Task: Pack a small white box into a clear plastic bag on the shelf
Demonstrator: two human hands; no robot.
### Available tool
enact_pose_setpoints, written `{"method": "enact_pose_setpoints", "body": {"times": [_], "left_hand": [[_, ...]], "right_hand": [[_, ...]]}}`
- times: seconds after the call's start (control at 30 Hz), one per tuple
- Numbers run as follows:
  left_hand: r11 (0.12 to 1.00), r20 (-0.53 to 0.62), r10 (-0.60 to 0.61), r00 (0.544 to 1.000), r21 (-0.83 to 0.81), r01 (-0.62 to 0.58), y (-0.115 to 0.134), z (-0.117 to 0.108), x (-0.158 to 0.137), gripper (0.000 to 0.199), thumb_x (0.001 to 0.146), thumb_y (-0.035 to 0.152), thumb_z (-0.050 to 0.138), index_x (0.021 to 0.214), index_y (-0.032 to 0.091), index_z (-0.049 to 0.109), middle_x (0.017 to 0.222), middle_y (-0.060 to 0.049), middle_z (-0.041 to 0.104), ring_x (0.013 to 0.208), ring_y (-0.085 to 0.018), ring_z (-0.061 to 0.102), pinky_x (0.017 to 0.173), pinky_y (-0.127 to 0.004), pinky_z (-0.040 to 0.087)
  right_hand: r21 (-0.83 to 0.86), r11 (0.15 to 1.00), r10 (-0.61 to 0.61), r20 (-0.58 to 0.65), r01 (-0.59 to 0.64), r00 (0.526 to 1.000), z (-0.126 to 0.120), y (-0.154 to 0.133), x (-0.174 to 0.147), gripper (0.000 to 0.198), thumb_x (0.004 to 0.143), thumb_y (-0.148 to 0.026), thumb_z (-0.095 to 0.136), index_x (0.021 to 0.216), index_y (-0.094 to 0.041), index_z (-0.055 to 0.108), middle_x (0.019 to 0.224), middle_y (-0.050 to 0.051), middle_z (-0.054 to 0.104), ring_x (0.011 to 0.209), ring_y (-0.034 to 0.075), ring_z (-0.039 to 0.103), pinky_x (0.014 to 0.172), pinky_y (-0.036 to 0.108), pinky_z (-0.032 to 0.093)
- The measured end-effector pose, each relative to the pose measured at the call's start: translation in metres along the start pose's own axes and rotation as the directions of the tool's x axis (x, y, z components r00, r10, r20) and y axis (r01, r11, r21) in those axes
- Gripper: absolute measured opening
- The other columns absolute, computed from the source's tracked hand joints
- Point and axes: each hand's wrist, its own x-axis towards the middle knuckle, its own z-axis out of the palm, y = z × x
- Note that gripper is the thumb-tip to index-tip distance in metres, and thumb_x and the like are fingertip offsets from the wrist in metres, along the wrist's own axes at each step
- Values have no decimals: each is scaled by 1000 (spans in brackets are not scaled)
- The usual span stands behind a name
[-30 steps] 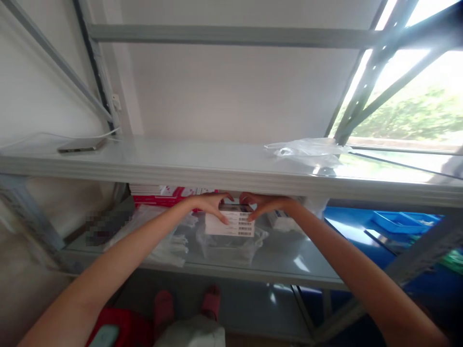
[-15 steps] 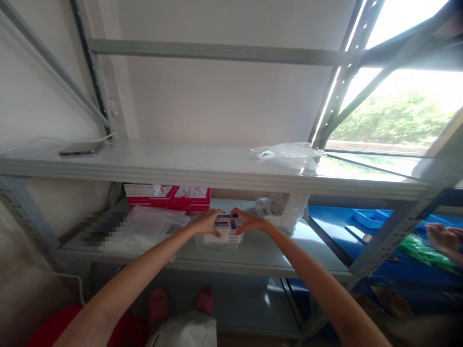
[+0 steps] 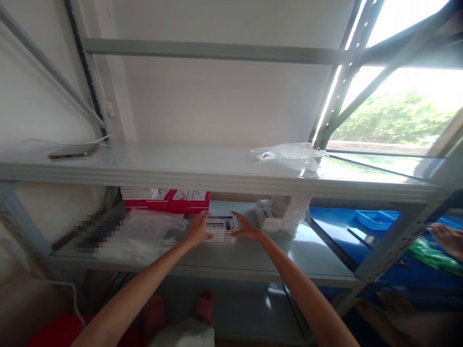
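Both arms reach into the lower shelf (image 3: 253,260) of a grey metal rack. The left hand (image 3: 198,229) and the right hand (image 3: 244,228) flank a small stack of white boxes (image 3: 220,229) with blue printing, which sits on the shelf surface toward its middle. The left hand presses flat against the stack's left side, its fingers (image 3: 202,220) spread and extended along the box edge rather than curled round it. The right hand meets the stack's right side in much the same way, fingers stretched out and apart, the tips touching or very nearly touching the box; the view is too soft to be sure of contact there. Neither hand wraps the stack.

Just behind and to the left of the stack lies a row of red and white boxes (image 3: 170,198), pushed up under the upper shelf (image 3: 202,166). To the left of the left hand, clear plastic bags (image 3: 144,231) lie crumpled on the lower shelf. To the right of the right hand, a plastic-wrapped bundle of white packets (image 3: 280,212) stands apart from the stack.

On the upper shelf, a flat phone-like device (image 3: 72,151) with a white cable rests at the far left, and a loose clear plastic bag (image 3: 287,155) lies toward the right. Beyond the rack on the right, a blue tray (image 3: 374,219) sits on a blue surface, and another person's hand (image 3: 446,237) shows at the frame edge.
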Motion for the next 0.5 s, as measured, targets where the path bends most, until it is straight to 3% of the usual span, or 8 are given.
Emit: {"method": "enact_pose_setpoints", "body": {"times": [0.1, 0.23, 0.33, 0.43, 0.5], "left_hand": [[998, -19, -56, 998, -34, 56, -4, 0, -17, 61, 68, 21, 73, 119, 20, 39, 127, -12, 44, 121, -28, 46, 97, -42, 39], [986, 5, -160, 987, -56, 160, -7, -6, -29, 46, 75, 15, 64, 113, 19, 40, 122, -10, 47, 112, -22, 52, 88, -34, 45], [974, 134, -224, 965, 7, 226, -12, -12, -31, 28, 80, 19, 61, 105, 18, 49, 104, -7, 60, 99, -22, 59, 84, -33, 45], [993, 315, -116, 942, 69, 100, -18, -20, -31, 9, 82, 20, 59, 91, 17, 61, 91, -7, 66, 94, -24, 61, 86, -36, 42], [998, 363, -11, 932, 68, -15, -20, -28, -30, 9, 83, 19, 57, 86, 17, 66, 92, -7, 68, 95, -24, 60, 88, -36, 41]], "right_hand": [[19, 999, 41, -5, -41, 999, 3, 26, -10, 71, 46, -35, 82, 111, -22, 56, 121, 13, 52, 109, 32, 50, 94, 42, 39], [91, 990, 108, 14, -109, 994, 15, 48, -24, 33, 63, -38, 69, 89, -22, 58, 89, 7, 62, 83, 25, 57, 80, 41, 45], [114, 988, 109, -2, -108, 994, 22, 51, -28, 21, 68, -37, 65, 80, -23, 57, 83, 6, 63, 83, 24, 57, 80, 39, 44], [128, 987, 99, -30, -95, 995, 24, 48, -27, 23, 67, -40, 65, 77, -22, 56, 84, 5, 62, 85, 24, 56, 83, 39, 42], [148, 985, 96, -19, -92, 995, 23, 45, -27, 26, 66, -45, 64, 73, -21, 55, 78, 4, 60, 80, 23, 55, 81, 39, 42]]}}
